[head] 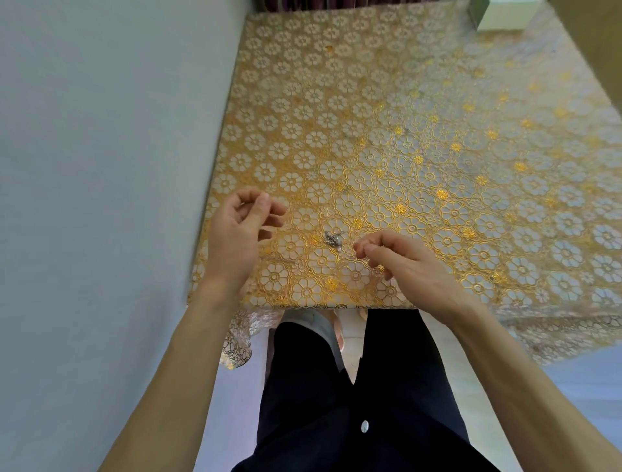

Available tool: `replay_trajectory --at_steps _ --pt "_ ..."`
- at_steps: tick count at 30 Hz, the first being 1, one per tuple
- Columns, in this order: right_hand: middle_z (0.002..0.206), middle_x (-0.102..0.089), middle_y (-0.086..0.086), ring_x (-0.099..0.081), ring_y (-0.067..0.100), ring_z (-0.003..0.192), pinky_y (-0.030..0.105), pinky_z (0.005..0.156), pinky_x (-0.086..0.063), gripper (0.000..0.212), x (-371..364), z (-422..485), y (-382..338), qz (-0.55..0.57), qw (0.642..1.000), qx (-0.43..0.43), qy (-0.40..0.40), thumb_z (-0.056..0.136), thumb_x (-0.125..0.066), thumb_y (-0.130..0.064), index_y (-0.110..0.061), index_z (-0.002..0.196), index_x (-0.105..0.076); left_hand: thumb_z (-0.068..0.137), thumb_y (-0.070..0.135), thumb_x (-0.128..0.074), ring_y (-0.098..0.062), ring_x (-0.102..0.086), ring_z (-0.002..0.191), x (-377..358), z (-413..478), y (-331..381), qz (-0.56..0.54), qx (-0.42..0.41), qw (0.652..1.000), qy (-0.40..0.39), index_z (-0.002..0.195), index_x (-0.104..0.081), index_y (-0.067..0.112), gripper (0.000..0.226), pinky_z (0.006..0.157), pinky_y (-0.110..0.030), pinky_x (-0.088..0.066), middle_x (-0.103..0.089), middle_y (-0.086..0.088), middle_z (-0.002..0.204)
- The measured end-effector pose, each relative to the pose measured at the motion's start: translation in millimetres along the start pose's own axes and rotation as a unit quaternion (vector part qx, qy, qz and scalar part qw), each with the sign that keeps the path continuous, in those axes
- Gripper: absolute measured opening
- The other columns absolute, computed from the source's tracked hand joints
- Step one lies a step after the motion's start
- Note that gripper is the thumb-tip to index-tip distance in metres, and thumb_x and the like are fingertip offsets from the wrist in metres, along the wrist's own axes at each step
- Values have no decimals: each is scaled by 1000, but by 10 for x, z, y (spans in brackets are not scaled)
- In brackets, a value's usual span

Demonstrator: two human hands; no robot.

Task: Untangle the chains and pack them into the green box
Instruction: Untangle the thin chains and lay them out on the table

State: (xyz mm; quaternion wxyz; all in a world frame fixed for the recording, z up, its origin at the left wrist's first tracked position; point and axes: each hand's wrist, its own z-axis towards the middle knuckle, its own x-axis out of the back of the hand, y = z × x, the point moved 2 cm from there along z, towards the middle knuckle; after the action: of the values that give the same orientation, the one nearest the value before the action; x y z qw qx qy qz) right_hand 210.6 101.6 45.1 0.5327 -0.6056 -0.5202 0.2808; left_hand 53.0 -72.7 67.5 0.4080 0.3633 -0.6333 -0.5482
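Head view, looking down on a table (437,305) covered by a tablecloth (387,111) of gold and white flower medallions, its near edge hanging in a fold at the left corner. The chains (333,239) lie as one small silvery knot on the cloth close to the near edge, between the two hands and touching neither. The left hand (235,232) hovers above the table's left edge, palm turned inward, fingers loosely curled with the thumb raised towards the forefinger; nothing is visible in it. The right hand (400,259) hangs low just right of the knot, back uppermost, its fingers (365,251) bunched and bent towards the chains. Whether they pinch a fine strand cannot be told at this sharpness. The green box (488,15) stands at the far right corner of the table, well apart from the chains and cut off by the top of the view, showing a dark green side and a pale face; the full run of patterned cloth lies between it and the hands. A pale wall (101,134) borders the table on the left, a dark curtain (303,3) closes the far end, and a brown panel (592,37) crosses the upper right corner. Below the table edge are the person's dark trousers (370,387) with one white button (365,426).
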Motion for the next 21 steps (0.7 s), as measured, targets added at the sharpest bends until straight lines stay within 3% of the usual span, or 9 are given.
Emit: replay_trajectory --at_steps 4,10,15,18,21 --pt "100 -72 -13 -61 8 92 24 81 -42 19 48 -78 54 -20 1000 -10 2 101 -56 -29 -29 89 -71 104 18 -53 -12 -68 77 18 -20 -77 19 9 1000 -2 97 -60 17 10 76 -34 -51 -75 8 84" --pt "101 -76 -10 -69 14 97 36 92 -52 12 135 -216 105 -32 999 -2 7 99 -61 -21 -26 102 -71 104 20 -54 -11 -68 76 -1 -49 -147 41 21 999 5 105 -61 9 13 72 -29 -52 -75 6 85" --pt "100 -76 -9 -69 13 95 27 86 -54 15 217 -327 162 -50 999 3 3 96 -66 -20 -25 106 -75 101 26 -59 -7 -65 70 69 -191 -333 81 31 996 18 99 -63 21 6 69 -25 -51 -73 6 82" --pt "99 -75 -6 -69 7 96 24 90 -54 22 228 -394 195 -67 997 -3 -26 94 -68 -14 -25 112 -75 99 30 -61 -2 -68 79 100 -274 -425 148 24 988 27 99 -63 28 3 79 -30 -55 -73 14 83" --pt "98 -76 -7 -70 4 98 27 93 -54 24 221 -453 192 -76 996 -16 -31 94 -69 -14 -28 112 -75 99 30 -61 -5 -68 86 122 -330 -431 212 7 977 18 96 -63 31 4 79 -30 -54 -71 14 84"
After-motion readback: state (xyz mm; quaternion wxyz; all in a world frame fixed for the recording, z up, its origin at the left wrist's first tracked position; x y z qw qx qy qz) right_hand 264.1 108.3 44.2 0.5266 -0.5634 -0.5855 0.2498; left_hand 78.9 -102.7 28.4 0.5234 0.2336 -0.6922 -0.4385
